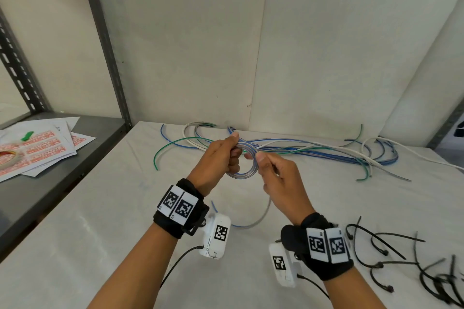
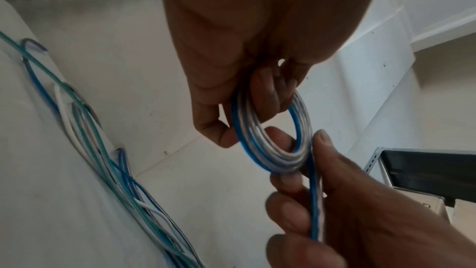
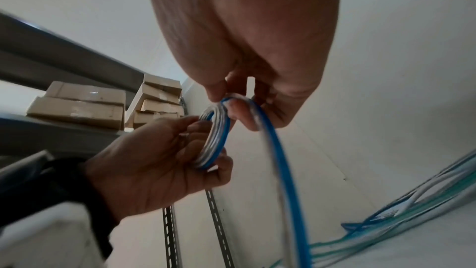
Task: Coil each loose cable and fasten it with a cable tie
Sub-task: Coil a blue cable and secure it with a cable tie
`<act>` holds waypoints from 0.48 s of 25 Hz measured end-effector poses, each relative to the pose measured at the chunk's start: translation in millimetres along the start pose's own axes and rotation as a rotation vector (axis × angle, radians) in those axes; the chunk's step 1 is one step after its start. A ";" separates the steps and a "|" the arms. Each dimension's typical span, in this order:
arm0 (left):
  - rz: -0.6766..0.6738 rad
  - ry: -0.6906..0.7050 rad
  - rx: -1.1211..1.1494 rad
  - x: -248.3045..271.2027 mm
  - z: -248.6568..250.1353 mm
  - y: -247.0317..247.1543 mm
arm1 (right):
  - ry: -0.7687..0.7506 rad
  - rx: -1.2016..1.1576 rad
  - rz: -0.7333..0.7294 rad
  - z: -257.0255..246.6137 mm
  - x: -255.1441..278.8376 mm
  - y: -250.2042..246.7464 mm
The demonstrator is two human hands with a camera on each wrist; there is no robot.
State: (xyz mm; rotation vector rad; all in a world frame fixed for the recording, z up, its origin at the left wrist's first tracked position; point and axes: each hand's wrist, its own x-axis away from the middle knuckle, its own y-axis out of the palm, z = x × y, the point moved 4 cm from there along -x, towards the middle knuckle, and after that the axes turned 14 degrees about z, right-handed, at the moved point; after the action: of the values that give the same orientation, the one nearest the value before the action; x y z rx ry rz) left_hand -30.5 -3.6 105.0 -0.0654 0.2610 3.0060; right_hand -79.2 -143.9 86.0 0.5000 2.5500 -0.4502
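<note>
Grip, left hand (image 1: pixel 218 160): fingers and thumb curled round the near-left arc of a small coil (image 1: pixel 242 162) of clear-and-blue cable, clamped so the finished turns cannot spring apart; judged the anchoring hand. Grip, right hand (image 1: pixel 278 180): thumb and forefinger pinched on the coil's right side where the free run joins it, judged the feeding hand laying on the next turn. Head view: coil held in the air above the desk (image 1: pixel 105 208), between both hands; its loose tail (image 1: pixel 253 221) hangs below and curves onto the desk surface near the wrists. Loose cables (image 1: pixel 313 150), blue, white, green and grey, lie in a long bundle along the far edge, within reach for later coiling. Black cable ties (image 1: pixel 401 263) lie scattered at the near right, just beside the right wrist, handy for fastening; none yet on the coil. Papers (image 1: pixel 42 148) on the grey shelf at left. Left wrist view: coil (image 2: pixel 270 140) shows several stacked turns, left fingers threaded through its opening; right fingers (image 2: pixel 291 207) closed on the straight blue run leaving it. Right wrist view: right fingertips (image 3: pixel 239 113) pinch the top of the coil (image 3: pixel 215 140); blue run falls away downward, blurred. Cardboard boxes (image 3: pixel 85 105) on shelving behind. Stage judged: winding unfinished, tie pending.
</note>
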 end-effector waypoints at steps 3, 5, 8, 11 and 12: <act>0.024 -0.070 0.122 -3.7 -5.3 2.6 | -0.012 -0.051 0.099 -0.2 4.2 4.4; 0.009 -0.126 0.191 -4.1 -8.0 5.3 | 0.015 -0.133 0.198 -3.7 2.7 3.8; -0.008 -0.159 0.277 -5.5 -10.6 8.5 | 0.041 -0.246 0.359 -7.2 -0.8 -0.2; 0.002 -0.170 0.339 -7.4 -11.7 9.5 | -0.015 -0.217 0.414 -6.4 2.6 1.4; 0.011 -0.173 0.357 -7.8 -11.2 8.8 | -0.015 -0.217 0.399 -5.9 5.0 3.7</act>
State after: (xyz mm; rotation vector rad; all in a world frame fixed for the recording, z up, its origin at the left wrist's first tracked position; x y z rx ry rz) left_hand -23.6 -15.0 95.9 0.2282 0.7718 2.8994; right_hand -84.1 -137.0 87.4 0.8908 2.3641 -0.0327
